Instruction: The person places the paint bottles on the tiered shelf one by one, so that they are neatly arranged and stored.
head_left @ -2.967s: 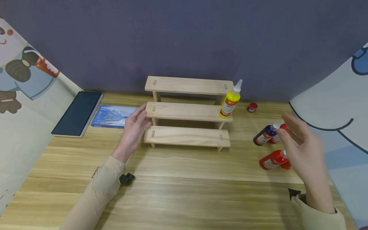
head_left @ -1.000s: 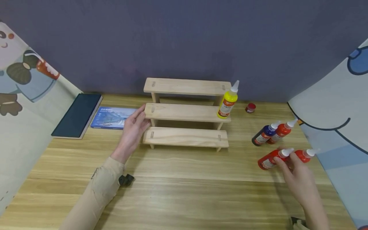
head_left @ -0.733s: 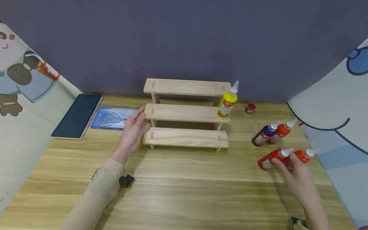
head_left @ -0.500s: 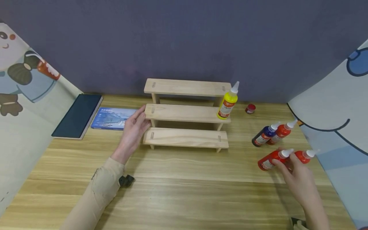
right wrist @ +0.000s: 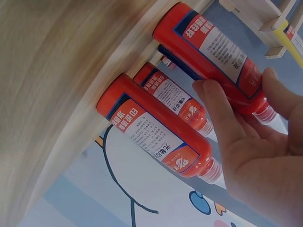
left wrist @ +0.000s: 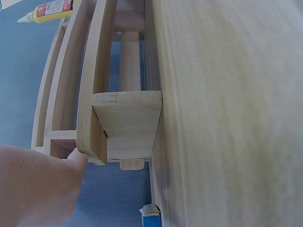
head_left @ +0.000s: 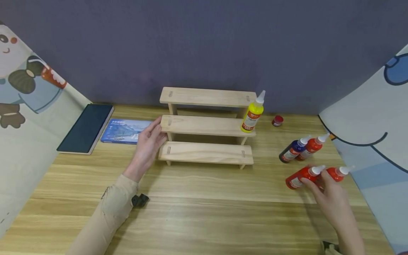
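Note:
At the left end of the middle step of a three-tier wooden stand [head_left: 204, 152], my left hand [head_left: 147, 140] grips the board's edge; the left wrist view shows the hand [left wrist: 40, 184] against that end, fingertips partly hidden. My right hand [head_left: 331, 196] holds a red squeeze bottle [head_left: 298, 178] with a white nozzle cap, thumb on one side and fingers on the other. It stands on the table, as the right wrist view of the red bottle [right wrist: 215, 56] also shows. Just right of the hand is another red bottle [head_left: 335, 173]. A yellow bottle [head_left: 251, 118] stands on the middle step's right end.
Behind the held bottle stand a dark blue bottle [head_left: 291, 152] and an orange-red bottle [head_left: 310, 148]. A small red jar [head_left: 277, 120] sits near the back wall. On the left lie a dark-covered book [head_left: 86, 129] and a blue box [head_left: 122, 131].
Three seconds ago my right hand was raised over the bottles; it has since come down and taken hold of the red one. During the last second both hands have stayed nearly still.

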The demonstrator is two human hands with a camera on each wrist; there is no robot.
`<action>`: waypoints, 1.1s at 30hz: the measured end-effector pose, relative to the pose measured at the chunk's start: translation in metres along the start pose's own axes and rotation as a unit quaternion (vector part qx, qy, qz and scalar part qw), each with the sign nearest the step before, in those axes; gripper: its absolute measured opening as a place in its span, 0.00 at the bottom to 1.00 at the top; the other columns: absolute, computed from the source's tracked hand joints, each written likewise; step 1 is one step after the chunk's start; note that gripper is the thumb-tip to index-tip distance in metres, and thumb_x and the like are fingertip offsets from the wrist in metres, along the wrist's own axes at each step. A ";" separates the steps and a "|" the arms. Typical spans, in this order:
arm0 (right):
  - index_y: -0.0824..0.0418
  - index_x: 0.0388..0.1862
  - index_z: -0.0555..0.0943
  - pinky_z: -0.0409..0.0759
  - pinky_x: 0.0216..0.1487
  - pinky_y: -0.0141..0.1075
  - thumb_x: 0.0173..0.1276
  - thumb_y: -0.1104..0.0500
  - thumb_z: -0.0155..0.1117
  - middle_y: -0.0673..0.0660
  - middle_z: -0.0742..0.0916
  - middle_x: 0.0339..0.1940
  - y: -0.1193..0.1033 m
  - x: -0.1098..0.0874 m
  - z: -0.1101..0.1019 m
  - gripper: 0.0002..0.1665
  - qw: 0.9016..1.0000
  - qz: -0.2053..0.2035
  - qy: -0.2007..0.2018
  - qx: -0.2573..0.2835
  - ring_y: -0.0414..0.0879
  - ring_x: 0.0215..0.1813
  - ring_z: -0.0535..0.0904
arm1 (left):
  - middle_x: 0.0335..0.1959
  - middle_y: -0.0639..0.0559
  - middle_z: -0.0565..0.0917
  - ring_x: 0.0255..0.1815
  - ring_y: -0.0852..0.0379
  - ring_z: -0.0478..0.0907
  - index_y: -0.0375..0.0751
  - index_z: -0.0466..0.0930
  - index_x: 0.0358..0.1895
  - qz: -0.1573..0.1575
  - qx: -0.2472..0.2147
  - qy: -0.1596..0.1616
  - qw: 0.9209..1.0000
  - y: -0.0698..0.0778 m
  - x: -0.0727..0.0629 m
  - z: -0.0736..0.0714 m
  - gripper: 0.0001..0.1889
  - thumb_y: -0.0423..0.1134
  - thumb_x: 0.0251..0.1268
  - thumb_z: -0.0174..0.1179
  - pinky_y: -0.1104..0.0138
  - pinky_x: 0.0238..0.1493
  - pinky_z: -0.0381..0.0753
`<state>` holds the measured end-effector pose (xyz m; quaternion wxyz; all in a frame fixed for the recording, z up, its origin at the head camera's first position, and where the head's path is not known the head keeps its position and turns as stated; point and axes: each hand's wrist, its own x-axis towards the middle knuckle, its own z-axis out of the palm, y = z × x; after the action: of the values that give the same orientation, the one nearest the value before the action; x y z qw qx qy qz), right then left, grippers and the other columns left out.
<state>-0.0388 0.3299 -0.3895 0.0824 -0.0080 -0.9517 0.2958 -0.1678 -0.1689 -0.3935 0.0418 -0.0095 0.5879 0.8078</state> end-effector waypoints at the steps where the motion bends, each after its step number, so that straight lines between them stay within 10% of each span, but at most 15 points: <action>1: 0.78 0.63 0.74 0.84 0.47 0.64 0.76 0.68 0.70 0.84 0.82 0.57 0.000 0.000 0.000 0.24 1.000 0.000 0.000 0.000 0.80 0.53 0.83 | 0.87 0.39 0.54 0.85 0.43 0.58 0.38 0.48 0.87 0.000 0.001 0.000 1.000 0.000 0.000 0.000 0.29 0.36 0.92 0.40 0.61 0.82 0.66; 9: 0.76 0.61 0.75 0.87 0.44 0.61 0.74 0.70 0.71 0.82 0.84 0.55 0.000 -0.001 0.000 0.21 1.000 -0.008 0.009 -0.003 0.79 0.51 0.85 | 0.87 0.39 0.54 0.85 0.43 0.57 0.38 0.48 0.88 0.006 0.002 -0.008 1.000 0.000 0.000 -0.001 0.29 0.37 0.92 0.40 0.61 0.82 0.65; 16: 0.74 0.58 0.76 0.90 0.41 0.27 0.74 0.70 0.72 0.81 0.85 0.54 -0.001 0.002 -0.001 0.19 1.000 -0.016 0.006 -0.004 0.78 0.52 0.85 | 0.87 0.39 0.54 0.85 0.43 0.57 0.38 0.49 0.87 0.009 0.006 -0.009 1.000 0.000 -0.001 -0.002 0.29 0.37 0.92 0.40 0.61 0.82 0.65; 17: 0.74 0.58 0.77 0.92 0.42 0.33 0.74 0.70 0.72 0.81 0.85 0.54 -0.002 0.002 -0.001 0.19 1.000 -0.018 0.005 -0.002 0.78 0.52 0.85 | 0.87 0.39 0.54 0.85 0.43 0.57 0.38 0.49 0.87 0.010 0.006 -0.010 1.000 0.000 -0.001 -0.002 0.29 0.37 0.92 0.40 0.61 0.82 0.65; 24: 0.72 0.55 0.78 0.67 0.40 0.04 0.72 0.71 0.73 0.79 0.87 0.52 -0.010 0.007 -0.003 0.16 0.999 -0.043 0.011 0.007 0.72 0.48 0.86 | 0.87 0.40 0.54 0.85 0.43 0.57 0.39 0.49 0.88 0.008 0.009 -0.007 1.000 0.000 -0.001 -0.002 0.29 0.37 0.92 0.41 0.60 0.83 0.64; 33: 0.71 0.64 0.78 0.85 0.49 0.19 0.72 0.70 0.73 0.76 0.87 0.57 -0.033 0.021 -0.007 0.23 0.996 -0.079 -0.009 0.031 0.76 0.55 0.85 | 0.87 0.38 0.54 0.85 0.42 0.57 0.37 0.49 0.87 0.008 0.007 -0.006 1.000 -0.001 -0.001 -0.001 0.29 0.37 0.92 0.40 0.60 0.82 0.65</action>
<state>-0.0569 0.3079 -0.3624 0.0969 0.0721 -0.9405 0.3175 -0.1671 -0.1695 -0.3947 0.0391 0.0006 0.5934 0.8039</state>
